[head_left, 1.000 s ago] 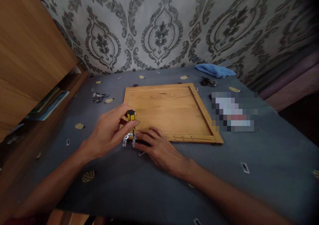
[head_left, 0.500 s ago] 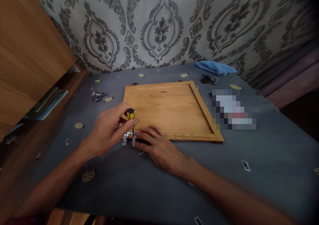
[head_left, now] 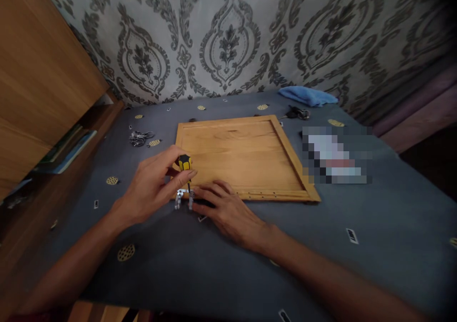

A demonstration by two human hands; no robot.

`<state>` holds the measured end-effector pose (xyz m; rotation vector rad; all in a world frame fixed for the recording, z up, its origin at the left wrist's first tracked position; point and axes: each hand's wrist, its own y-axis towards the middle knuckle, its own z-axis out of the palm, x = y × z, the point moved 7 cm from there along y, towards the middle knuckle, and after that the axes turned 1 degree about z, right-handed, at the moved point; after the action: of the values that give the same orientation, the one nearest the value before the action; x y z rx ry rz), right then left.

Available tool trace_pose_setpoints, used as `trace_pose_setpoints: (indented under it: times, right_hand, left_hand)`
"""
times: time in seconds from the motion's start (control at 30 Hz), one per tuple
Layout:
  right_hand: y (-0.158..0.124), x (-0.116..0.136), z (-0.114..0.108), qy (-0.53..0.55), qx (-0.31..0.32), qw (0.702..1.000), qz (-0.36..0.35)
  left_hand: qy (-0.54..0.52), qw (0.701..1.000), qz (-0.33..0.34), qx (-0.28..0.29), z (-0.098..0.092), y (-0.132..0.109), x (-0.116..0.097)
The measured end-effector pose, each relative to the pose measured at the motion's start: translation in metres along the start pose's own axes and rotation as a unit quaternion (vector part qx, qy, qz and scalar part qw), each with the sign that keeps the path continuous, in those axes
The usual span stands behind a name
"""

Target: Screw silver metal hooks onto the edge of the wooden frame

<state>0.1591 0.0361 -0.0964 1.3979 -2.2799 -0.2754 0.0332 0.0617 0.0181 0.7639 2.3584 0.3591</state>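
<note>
A square wooden panel (head_left: pixel 246 155) with a raised frame lies flat on a grey cloth (head_left: pixel 357 265). At its near left corner a small metal hinge (head_left: pixel 183 198) sits against the edge. My left hand (head_left: pixel 153 186) is closed round a yellow and black screwdriver (head_left: pixel 184 162), held upright with its tip down on the hinge. My right hand (head_left: pixel 223 208) lies beside the hinge, its fingers curled and pressed on the panel's near edge and the hinge's right side.
A wooden cabinet (head_left: pixel 43 74) with books on a shelf stands at the left. Loose metal hardware (head_left: pixel 140 137) lies left of the panel, a blue cloth (head_left: pixel 307 96) and a dark bunch of keys (head_left: pixel 296 113) at the back right. Patterned wallpaper rises behind.
Both hands and the screwdriver have stayed at the hinge, with only a slight shift of the view.
</note>
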Motion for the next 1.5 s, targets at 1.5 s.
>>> trace_pose_setpoints:
  times: [1.5]
  right_hand:
    - [0.000,0.000,0.001,-0.001,0.004,1.000,0.002]
  left_hand:
    - [-0.035,0.999,0.008,-0.008,0.002,-0.005,0.005]
